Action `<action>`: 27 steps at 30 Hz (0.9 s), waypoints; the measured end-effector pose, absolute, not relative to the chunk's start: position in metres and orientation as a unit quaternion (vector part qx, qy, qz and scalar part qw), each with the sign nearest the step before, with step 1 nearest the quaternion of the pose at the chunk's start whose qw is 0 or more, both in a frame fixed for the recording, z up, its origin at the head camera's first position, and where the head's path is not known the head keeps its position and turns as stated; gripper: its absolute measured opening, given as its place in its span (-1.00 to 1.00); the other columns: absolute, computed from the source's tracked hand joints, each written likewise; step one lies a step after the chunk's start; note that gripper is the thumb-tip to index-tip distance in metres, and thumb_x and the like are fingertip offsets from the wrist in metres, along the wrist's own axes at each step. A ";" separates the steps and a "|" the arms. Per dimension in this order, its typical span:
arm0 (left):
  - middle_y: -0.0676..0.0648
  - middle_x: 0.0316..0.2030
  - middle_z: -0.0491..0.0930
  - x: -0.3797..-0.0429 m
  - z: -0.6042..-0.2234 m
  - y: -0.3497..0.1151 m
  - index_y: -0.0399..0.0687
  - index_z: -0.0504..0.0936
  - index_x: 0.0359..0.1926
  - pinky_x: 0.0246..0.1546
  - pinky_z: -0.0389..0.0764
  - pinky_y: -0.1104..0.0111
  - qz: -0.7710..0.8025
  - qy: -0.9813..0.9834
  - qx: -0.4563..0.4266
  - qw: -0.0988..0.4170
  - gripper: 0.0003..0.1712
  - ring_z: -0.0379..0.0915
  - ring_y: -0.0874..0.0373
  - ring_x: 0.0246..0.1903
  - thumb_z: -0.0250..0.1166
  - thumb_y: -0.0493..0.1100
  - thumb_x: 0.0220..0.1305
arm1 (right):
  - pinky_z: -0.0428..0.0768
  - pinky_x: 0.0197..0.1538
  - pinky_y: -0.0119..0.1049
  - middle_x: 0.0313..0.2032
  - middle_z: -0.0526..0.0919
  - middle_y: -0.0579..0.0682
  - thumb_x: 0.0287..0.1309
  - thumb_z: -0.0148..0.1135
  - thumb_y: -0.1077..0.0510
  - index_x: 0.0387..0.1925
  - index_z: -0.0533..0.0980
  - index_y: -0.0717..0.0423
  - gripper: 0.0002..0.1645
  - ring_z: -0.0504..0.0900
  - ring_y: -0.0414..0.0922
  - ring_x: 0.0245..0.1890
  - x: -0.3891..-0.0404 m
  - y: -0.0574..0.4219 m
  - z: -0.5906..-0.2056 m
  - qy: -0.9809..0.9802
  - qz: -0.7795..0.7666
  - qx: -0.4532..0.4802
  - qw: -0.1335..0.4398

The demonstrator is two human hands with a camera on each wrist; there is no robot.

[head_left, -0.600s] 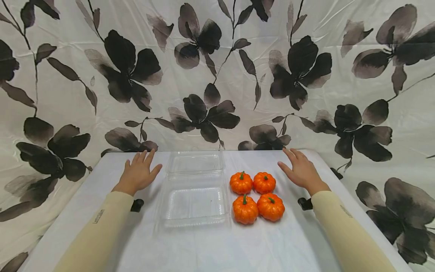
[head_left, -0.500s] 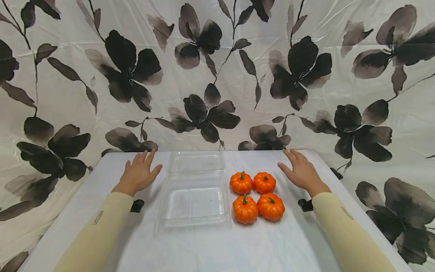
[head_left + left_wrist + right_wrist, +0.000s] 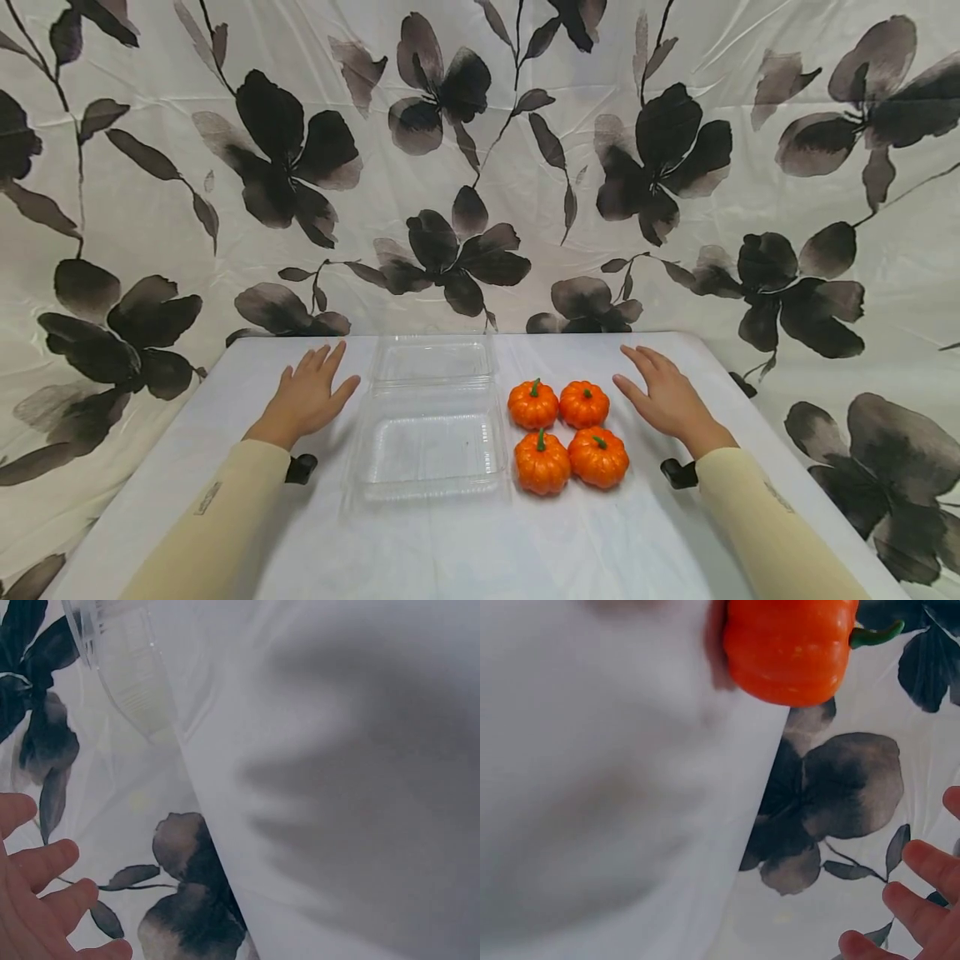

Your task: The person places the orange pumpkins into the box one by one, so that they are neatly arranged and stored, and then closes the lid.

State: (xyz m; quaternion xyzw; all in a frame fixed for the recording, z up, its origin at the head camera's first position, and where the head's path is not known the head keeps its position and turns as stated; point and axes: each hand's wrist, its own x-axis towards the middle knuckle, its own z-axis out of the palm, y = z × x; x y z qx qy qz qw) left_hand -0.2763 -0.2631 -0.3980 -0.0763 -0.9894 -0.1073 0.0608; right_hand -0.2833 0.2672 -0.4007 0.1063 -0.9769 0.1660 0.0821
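Note:
A clear plastic clamshell box point(image 3: 429, 446) lies opened out on the white table, its lid point(image 3: 431, 360) folded back toward the wall. To its right several small orange pumpkins point(image 3: 542, 462) with green stems stand in two rows. My left hand point(image 3: 303, 396) hovers left of the box, fingers spread, holding nothing. Over the table right of the pumpkins is my right hand point(image 3: 667, 400), also with straight fingers and nothing in it. The right wrist view shows one pumpkin point(image 3: 791, 649) near the table edge; the left wrist view catches part of the clear plastic point(image 3: 127, 671).
A white cloth covers the table point(image 3: 465, 550). Behind its far edge hangs a pale curtain point(image 3: 555, 167) printed with dark flowers. Black wrist cameras point(image 3: 302, 468) sit under both wrists. Shadows of the hands fall on the cloth.
Both hands have drawn back slightly toward the person. The head view has shifted a little. The box and pumpkins stay where they were.

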 end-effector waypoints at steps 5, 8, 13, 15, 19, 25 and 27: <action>-0.47 0.41 0.05 -0.271 -0.403 -0.263 -0.25 -0.03 0.50 0.28 -0.03 -0.40 -0.115 -0.988 -0.083 0.065 -0.14 -0.10 -0.45 0.40 -0.15 0.24 0.44 | 0.12 0.35 0.38 0.45 0.11 0.26 0.31 -0.16 -0.41 0.48 0.09 -0.06 -0.12 0.11 0.30 0.41 -0.275 0.266 -0.404 -0.976 0.171 0.110 0.079; -0.46 0.42 0.04 -0.268 -0.406 -0.263 -0.25 -0.04 0.50 0.29 -0.03 -0.39 -0.123 -0.987 -0.080 0.061 -0.14 -0.11 -0.45 0.40 -0.16 0.24 0.44 | 0.12 0.35 0.37 0.44 0.13 0.25 0.30 -0.15 -0.42 0.48 0.09 -0.07 -0.12 0.13 0.29 0.41 -0.270 0.265 -0.406 -0.975 0.175 0.113 0.081; -0.47 0.42 0.02 -0.263 -0.413 -0.264 -0.27 -0.06 0.50 0.32 -0.01 -0.35 -0.147 -0.984 -0.081 0.052 -0.15 -0.11 -0.45 0.40 -0.15 0.21 0.46 | 0.15 0.35 0.35 0.42 0.19 0.24 0.32 -0.08 -0.34 0.48 0.11 -0.07 -0.17 0.17 0.27 0.39 -0.262 0.262 -0.410 -0.971 0.184 0.125 0.085; -0.47 0.42 0.00 -0.260 -0.415 -0.264 -0.26 -0.07 0.50 0.34 0.01 -0.32 -0.162 -0.982 -0.081 0.047 -0.16 -0.11 -0.44 0.41 -0.13 0.19 0.46 | 0.17 0.35 0.34 0.41 0.22 0.22 0.32 -0.04 -0.29 0.47 0.12 -0.07 -0.19 0.19 0.26 0.39 -0.259 0.261 -0.411 -0.969 0.189 0.132 0.086; -0.46 0.44 -0.02 -0.257 -0.417 -0.263 -0.24 -0.09 0.51 0.36 0.03 -0.27 -0.189 -0.978 -0.081 0.039 -0.15 -0.11 -0.41 0.42 -0.13 0.20 0.46 | 0.20 0.34 0.33 0.40 0.24 0.21 0.32 0.03 -0.22 0.46 0.14 -0.08 -0.22 0.22 0.26 0.38 -0.253 0.257 -0.414 -0.967 0.195 0.141 0.084; -0.41 0.46 -0.06 -0.250 -0.420 -0.264 -0.20 -0.13 0.52 0.37 0.01 -0.26 -0.221 -0.972 -0.083 0.016 -0.10 -0.13 -0.38 0.44 -0.19 0.29 0.44 | 0.23 0.32 0.34 0.40 0.24 0.20 0.30 0.06 -0.24 0.45 0.15 -0.08 -0.21 0.24 0.26 0.37 -0.245 0.254 -0.419 -0.966 0.202 0.144 0.066; -0.40 0.47 -0.06 -0.249 -0.423 -0.265 -0.19 -0.13 0.52 0.37 0.01 -0.25 -0.230 -0.970 -0.083 0.013 -0.13 -0.12 -0.37 0.44 -0.17 0.26 0.46 | 0.23 0.32 0.35 0.41 0.22 0.19 0.30 0.05 -0.26 0.45 0.15 -0.10 -0.21 0.23 0.26 0.37 -0.242 0.252 -0.421 -0.966 0.206 0.142 0.057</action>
